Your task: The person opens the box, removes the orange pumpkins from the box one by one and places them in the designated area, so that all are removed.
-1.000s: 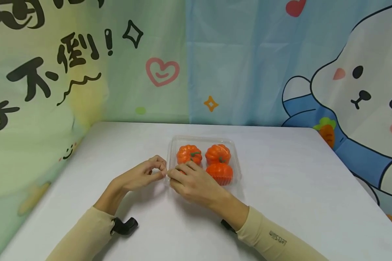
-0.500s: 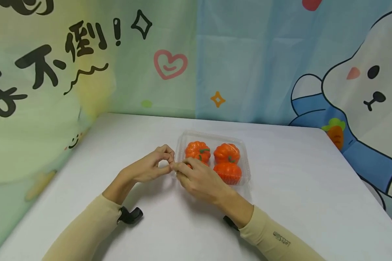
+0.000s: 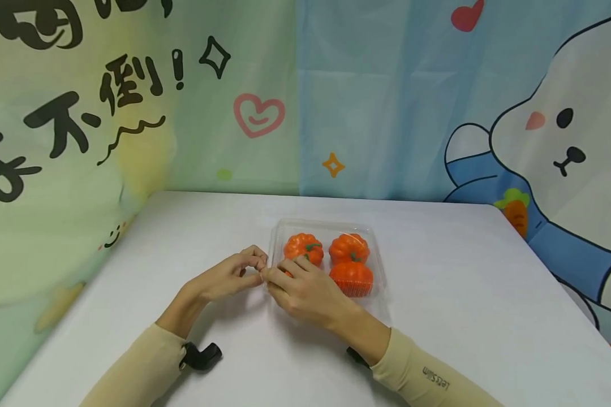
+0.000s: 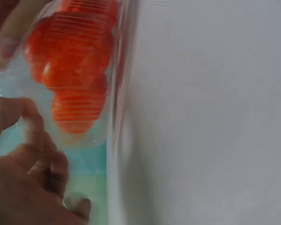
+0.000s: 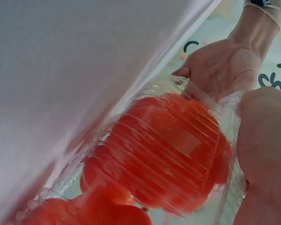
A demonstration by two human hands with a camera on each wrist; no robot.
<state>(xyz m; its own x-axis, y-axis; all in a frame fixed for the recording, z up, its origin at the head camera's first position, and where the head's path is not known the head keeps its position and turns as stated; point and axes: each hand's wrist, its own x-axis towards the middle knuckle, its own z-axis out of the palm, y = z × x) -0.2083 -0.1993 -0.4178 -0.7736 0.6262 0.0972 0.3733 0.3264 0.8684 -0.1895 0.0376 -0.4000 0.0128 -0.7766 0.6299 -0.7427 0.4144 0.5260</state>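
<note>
A clear plastic clamshell box lies on the white table, with several small orange pumpkins inside. My left hand is at the box's left edge, where its thumb and fingertips pinch the rim. Just beside it, my right hand reaches across the front left corner and pinches the same edge, covering part of one pumpkin. In the left wrist view, ribbed box walls stand in front of the pumpkins, near the curled fingers. The right wrist view shows the ribbed wall close up, with the left palm beyond.
The white table extends on both sides of the box. A printed curtain hangs behind the far edge. Black wrist mounts are strapped near both sleeve cuffs.
The head view has tilted and swung a little, shifting everything in the picture. Both hands stay at the box's left edge, with only slight finger movement.
</note>
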